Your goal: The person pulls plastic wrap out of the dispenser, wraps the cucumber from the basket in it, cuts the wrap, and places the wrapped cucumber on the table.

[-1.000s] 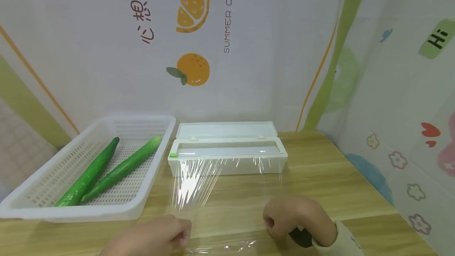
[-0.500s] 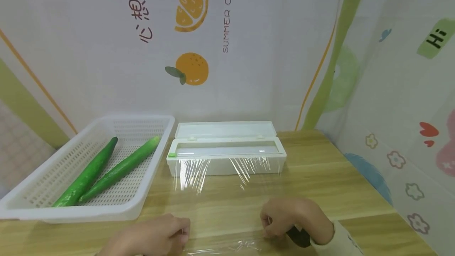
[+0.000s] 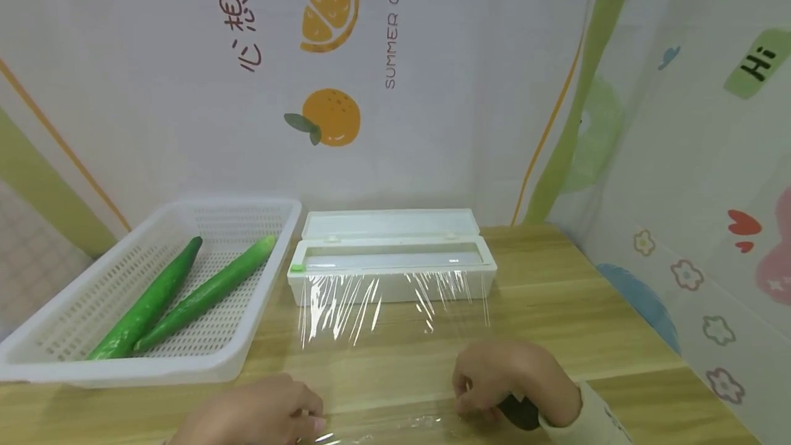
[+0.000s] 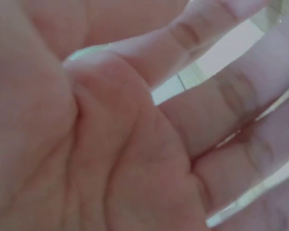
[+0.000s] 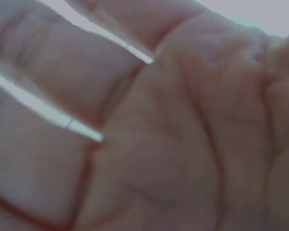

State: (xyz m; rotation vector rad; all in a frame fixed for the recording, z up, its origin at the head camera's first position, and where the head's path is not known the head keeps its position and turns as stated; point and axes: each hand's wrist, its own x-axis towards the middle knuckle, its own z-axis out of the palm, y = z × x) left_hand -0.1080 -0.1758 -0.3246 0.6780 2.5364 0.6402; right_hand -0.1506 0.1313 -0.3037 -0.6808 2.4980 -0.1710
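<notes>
A sheet of clear plastic wrap (image 3: pixel 383 356) stretches toward me from a white wrap dispenser box (image 3: pixel 395 287), whose lid is raised at the back. My right hand (image 3: pixel 494 376) pinches the wrap's near right corner with curled fingers. At the near left corner, my left hand (image 3: pixel 259 411) has loosened fingers, a gap showing between thumb and forefinger, beside the wrap's shiny near edge. The left wrist view shows that palm (image 4: pixel 120 144) with its fingers apart; the right wrist view shows mostly palm (image 5: pixel 173 134), fingertips hidden.
To the left stands a white plastic basket (image 3: pixel 237 362) holding two green cucumbers (image 3: pixel 210 297). A green slider (image 3: pixel 298 268) sits at the dispenser's left end. Behind the wooden table (image 3: pixel 556 321) hangs a printed curtain (image 3: pixel 432 122).
The left hand's fingers have gone from a closed pinch to a looser pose, shifting slightly left. The right hand stays almost still. Creases in the wrap have changed.
</notes>
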